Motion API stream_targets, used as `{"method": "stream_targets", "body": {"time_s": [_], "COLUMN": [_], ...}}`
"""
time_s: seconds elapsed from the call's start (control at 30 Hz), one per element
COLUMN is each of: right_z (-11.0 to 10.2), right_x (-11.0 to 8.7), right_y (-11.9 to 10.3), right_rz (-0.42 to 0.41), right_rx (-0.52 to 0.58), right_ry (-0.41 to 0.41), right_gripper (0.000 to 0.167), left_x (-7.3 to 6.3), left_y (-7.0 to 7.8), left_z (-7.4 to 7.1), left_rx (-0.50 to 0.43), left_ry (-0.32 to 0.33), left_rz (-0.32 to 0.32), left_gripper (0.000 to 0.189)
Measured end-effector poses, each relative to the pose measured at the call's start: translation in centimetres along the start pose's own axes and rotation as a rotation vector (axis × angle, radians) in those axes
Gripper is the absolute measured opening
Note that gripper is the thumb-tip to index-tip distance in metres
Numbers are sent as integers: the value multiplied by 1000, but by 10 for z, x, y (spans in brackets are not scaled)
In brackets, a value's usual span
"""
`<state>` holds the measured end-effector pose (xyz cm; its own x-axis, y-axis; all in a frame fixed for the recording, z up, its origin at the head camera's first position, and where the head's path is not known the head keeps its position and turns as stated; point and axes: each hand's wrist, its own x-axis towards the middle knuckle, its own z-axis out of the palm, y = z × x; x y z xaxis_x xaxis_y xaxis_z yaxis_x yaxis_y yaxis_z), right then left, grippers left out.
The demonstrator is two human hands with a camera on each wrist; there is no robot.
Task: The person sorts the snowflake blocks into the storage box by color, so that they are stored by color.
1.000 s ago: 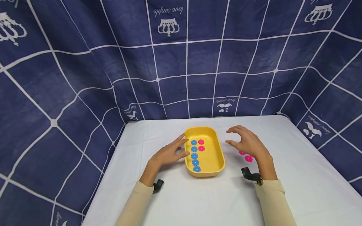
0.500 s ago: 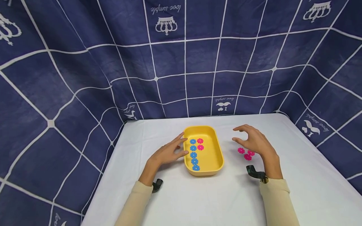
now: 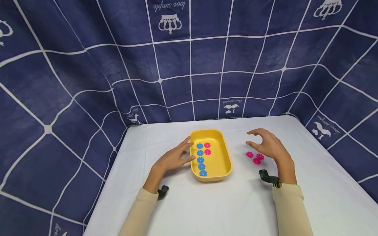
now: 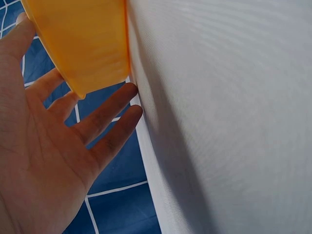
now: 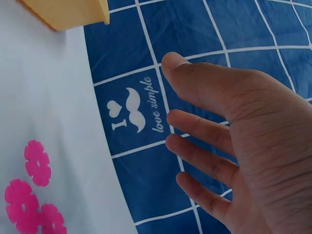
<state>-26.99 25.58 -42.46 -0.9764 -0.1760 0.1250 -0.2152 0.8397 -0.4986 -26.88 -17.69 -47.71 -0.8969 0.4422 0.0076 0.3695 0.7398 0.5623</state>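
Observation:
A yellow tray (image 3: 218, 164) stands mid-table with a column of several blue flower-shaped discs (image 3: 200, 160) along its left side. Two pink flower-shaped discs (image 3: 207, 152) lie beside the upper blue ones. At the tray's left rim, my left hand (image 3: 175, 158) rests with fingers spread; the left wrist view shows its thumb and two fingers at the tray's edge. My right hand (image 3: 268, 144) hovers right of the tray, thumb and fingers apart, holding nothing. Below and left of it, three pink flower-shaped discs (image 3: 257, 161) lie on the table, two of them overlapping.
A white cloth (image 3: 224, 206) covers the table. Dark blue curtains (image 3: 206, 59) with white grid lines hang behind it and along both sides. Each wrist carries a black camera mount (image 3: 268, 177).
My right hand has moved right, away from the tray, uncovering the loose pink discs. My left hand stays at the tray's rim. The head view has shifted slightly.

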Motion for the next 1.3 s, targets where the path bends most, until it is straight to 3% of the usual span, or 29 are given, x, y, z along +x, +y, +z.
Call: {"method": "stream_targets", "body": {"time_s": [0.47, 0.97, 1.3], "right_z": [12, 32, 40], "right_x": [9, 2, 4], "right_y": [21, 50, 59], "right_rz": [56, 104, 96], "right_rx": [58, 98, 98], "right_ry": [-87, -177, -177], "right_gripper": [54, 45, 41], "left_x": [1, 3, 4], "left_y": [-1, 0, -1], "left_z": [-5, -1, -3], "left_rx": [-13, -45, -29], "left_ry": [-4, -32, -26], "left_rz": [-8, 9, 34], "left_gripper": [74, 75, 75]}}
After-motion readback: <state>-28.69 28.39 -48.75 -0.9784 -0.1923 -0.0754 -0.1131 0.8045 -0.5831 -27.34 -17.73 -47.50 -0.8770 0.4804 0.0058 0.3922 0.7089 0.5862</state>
